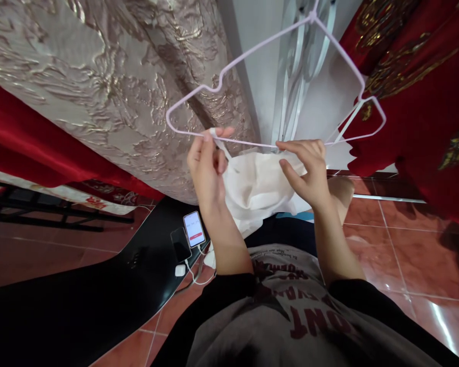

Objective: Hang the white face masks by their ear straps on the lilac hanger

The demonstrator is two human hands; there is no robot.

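Observation:
A lilac clothes hanger (248,53) is up in front of me, its top corner near the upper edge of the view. From it hangs a white garment with thin straps (254,178); its right strap (350,121) loops over the notch at the hanger's right end. At the left part of the lower bar, my left hand (208,160) pinches the other white strap, its fingers curled around the bar. My right hand (306,168) has fingers stretched out and thumb apart, fingertips against the lower bar above the garment. The hanger's hook is out of view.
Embossed beige fabric (137,86) hangs at the left and red cloth with gold trim (416,92) at the right. Behind the hanger are white door handles (294,76). Two phones on charging cables, one lit (194,229), and a white case (179,270) lie on a black bench (99,295).

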